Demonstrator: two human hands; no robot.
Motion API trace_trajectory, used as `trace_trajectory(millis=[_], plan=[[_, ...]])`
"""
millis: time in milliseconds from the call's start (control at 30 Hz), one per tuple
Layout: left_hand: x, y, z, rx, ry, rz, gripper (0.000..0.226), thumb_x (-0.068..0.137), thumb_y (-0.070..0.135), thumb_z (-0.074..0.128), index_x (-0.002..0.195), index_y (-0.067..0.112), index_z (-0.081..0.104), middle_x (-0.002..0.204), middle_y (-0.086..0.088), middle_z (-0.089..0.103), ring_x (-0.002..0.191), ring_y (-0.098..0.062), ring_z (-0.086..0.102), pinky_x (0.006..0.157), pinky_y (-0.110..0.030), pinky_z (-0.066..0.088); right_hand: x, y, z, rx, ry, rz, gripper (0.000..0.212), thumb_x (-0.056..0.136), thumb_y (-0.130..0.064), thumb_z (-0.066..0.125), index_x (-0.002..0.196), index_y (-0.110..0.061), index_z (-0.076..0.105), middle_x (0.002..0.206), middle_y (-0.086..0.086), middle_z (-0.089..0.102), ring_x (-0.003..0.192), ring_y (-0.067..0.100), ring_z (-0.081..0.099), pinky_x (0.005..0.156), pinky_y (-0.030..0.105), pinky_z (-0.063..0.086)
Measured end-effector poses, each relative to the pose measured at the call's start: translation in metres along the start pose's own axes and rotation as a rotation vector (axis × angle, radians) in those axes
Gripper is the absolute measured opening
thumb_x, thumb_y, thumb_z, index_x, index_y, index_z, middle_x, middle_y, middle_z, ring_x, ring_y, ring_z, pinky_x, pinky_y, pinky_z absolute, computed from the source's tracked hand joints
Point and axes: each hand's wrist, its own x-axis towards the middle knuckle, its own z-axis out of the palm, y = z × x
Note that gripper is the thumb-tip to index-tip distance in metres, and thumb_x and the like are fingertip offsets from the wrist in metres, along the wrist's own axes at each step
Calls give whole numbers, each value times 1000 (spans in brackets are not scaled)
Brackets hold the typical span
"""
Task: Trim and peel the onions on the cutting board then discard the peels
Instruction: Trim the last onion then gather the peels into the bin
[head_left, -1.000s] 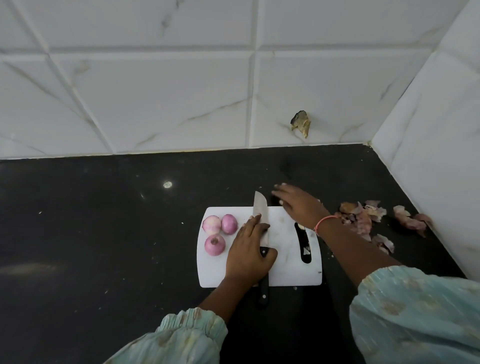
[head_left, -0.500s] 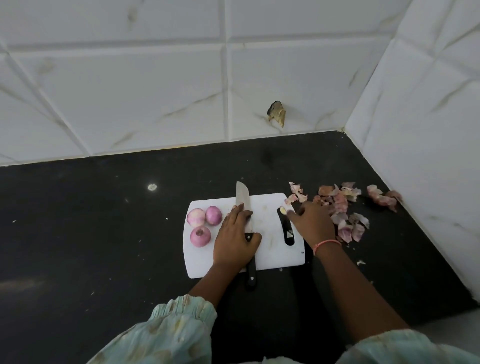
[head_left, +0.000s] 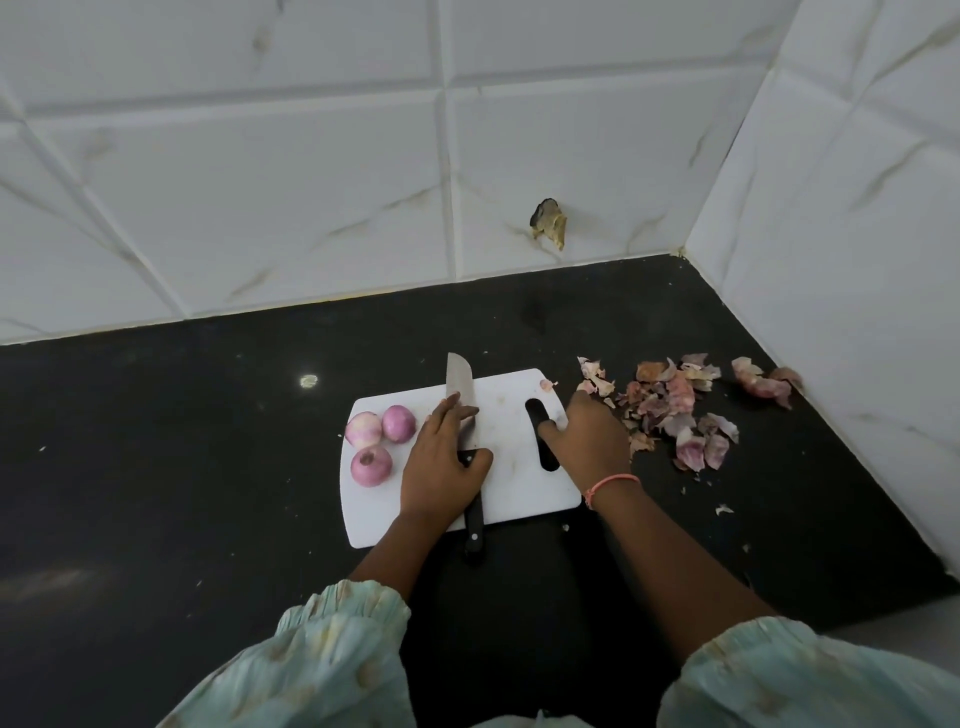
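Three peeled pink onions (head_left: 371, 465) sit close together at the left end of the white cutting board (head_left: 511, 441). A knife (head_left: 459, 382) lies along the board's middle with its blade pointing away. My left hand (head_left: 441, 467) rests on it, thumb hooked by the black handle. My right hand (head_left: 592, 441) lies palm down at the board's right end over the handle slot, fingers spread, holding nothing. A pile of onion peels (head_left: 670, 405) lies on the black counter just right of the board. One small peel piece (head_left: 546, 384) sits on the board's far right corner.
More peels (head_left: 761, 382) lie by the tiled side wall (head_left: 831, 260) on the right. The tiled back wall has a chipped spot (head_left: 548, 223). Small peel scraps (head_left: 723, 509) dot the black counter (head_left: 182, 467) near my right forearm.
My right hand has come from the board's far edge to its right end, and peels that it covered now lie on the counter. The left hand and knife have stayed put.
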Motion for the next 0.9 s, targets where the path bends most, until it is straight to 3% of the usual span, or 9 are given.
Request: trace_trajectory(millis=[133, 333, 433, 467, 533, 633, 767, 833, 900], plan=[[2, -14, -13, 8, -10, -26, 51, 82, 27, 66, 132, 26, 55, 156, 12, 37, 120, -17, 59, 81, -11, 43, -3, -13, 11, -27, -10, -31, 30, 86, -34, 63, 92, -7, 53, 89, 11, 62, 82, 28, 61, 62, 29, 35], [2, -29, -25, 43, 1, -17, 49, 80, 32, 64, 129, 27, 58, 153, 12, 40, 124, -11, 56, 87, -24, 51, 1, -18, 26, -42, -72, -42, 32, 84, -35, 66, 99, -8, 56, 97, 9, 60, 91, 25, 60, 66, 32, 44], [2, -28, -24, 51, 19, -16, 50, 79, 34, 63, 128, 28, 59, 152, 12, 42, 128, -9, 52, 91, -29, 53, -4, -18, 34, -30, 114, -262, 33, 89, -31, 59, 112, -7, 58, 112, 10, 55, 105, 26, 55, 86, 36, 49], [2, -28, -23, 56, 27, -16, 50, 79, 34, 63, 128, 27, 60, 152, 12, 43, 131, -8, 50, 93, -30, 52, -7, -20, 39, -51, 119, -378, 39, 92, -32, 50, 121, -7, 57, 122, 11, 55, 117, 28, 52, 99, 41, 45], [3, -27, -23, 67, 39, -12, 51, 78, 36, 62, 128, 27, 60, 151, 10, 45, 134, -7, 47, 97, -32, 51, -9, -20, 51, -161, -49, -535, 60, 96, -41, 25, 144, -10, 42, 150, 10, 40, 144, 26, 30, 119, 50, 21], [3, -28, -23, 60, 37, -11, 51, 78, 38, 60, 127, 27, 60, 151, 11, 44, 133, -8, 48, 97, -35, 52, 0, 1, 55, -255, -162, -410, 77, 92, -56, 3, 155, -15, 19, 163, 2, 13, 152, 18, 4, 120, 51, -4], [2, -28, -24, 59, 38, -18, 51, 77, 40, 58, 128, 28, 59, 152, 13, 43, 129, -9, 52, 94, -36, 54, 2, 34, 33, -206, 59, -168, 72, 95, -50, 7, 151, -11, 32, 160, 7, 27, 150, 23, 16, 121, 53, 8], [2, -27, -23, 52, 43, -17, 52, 77, 40, 58, 127, 28, 60, 151, 13, 44, 130, -10, 52, 95, -36, 53, -11, 36, 30, -165, 74, -280, 65, 98, -44, 14, 151, -12, 31, 160, 6, 25, 150, 21, 14, 121, 51, 8], [2, -27, -23, 53, 40, -12, 52, 77, 41, 58, 127, 28, 60, 151, 12, 44, 131, -10, 51, 97, -37, 52, -27, 27, 33, -159, -75, -478, 64, 98, -45, 14, 154, -15, 24, 162, 2, 18, 151, 17, 7, 122, 50, 6]])
